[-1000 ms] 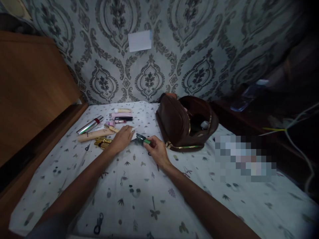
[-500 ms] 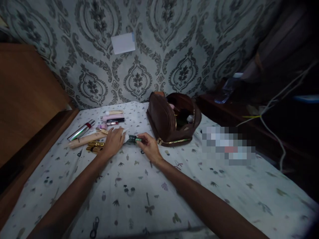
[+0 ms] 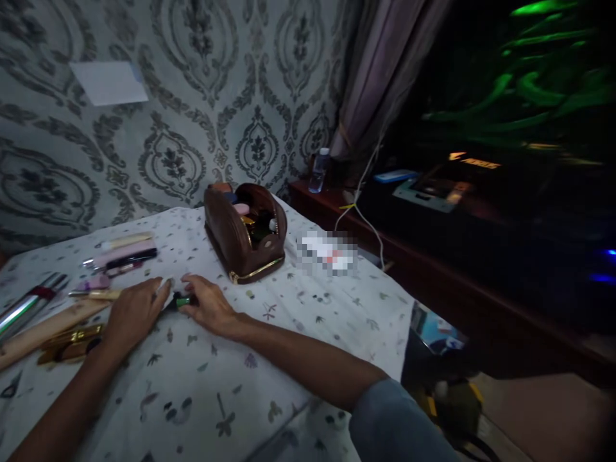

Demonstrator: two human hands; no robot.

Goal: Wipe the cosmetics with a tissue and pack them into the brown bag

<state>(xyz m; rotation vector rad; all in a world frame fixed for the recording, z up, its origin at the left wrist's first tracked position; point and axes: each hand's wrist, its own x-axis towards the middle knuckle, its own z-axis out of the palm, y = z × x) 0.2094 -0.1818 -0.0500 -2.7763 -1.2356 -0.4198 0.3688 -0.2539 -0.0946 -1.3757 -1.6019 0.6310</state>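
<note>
Near the middle of the bed or table top, my left hand [image 3: 137, 311] and my right hand [image 3: 206, 305] face each other around a small dark green container [image 3: 183, 301]. My right thumb and fingers pinch its bright green end. The other, darker end meets my left fingertips, which are closed on it; its full shape is hidden. Left of my left hand lie gold tubes [image 3: 72, 340], a long beige tube [image 3: 52, 330], and a shiny silver tube with a red band [image 3: 26, 311]. Beyond them are a black pen-like tube [image 3: 131, 258] and a pink tube [image 3: 108, 255].
A brown cosmetic bag [image 3: 224, 240], unzipped with items inside, stands beyond my right hand. A blurred-out white item [image 3: 320, 250] lies to its right. A water bottle [image 3: 317, 172], white cable [image 3: 368, 228] and dark computer gear with green lights stand on the right-hand desk [image 3: 308, 196].
The view has swung to the right, so things appear further left and more of the desk shows. Both hands stay together at the green container.
</note>
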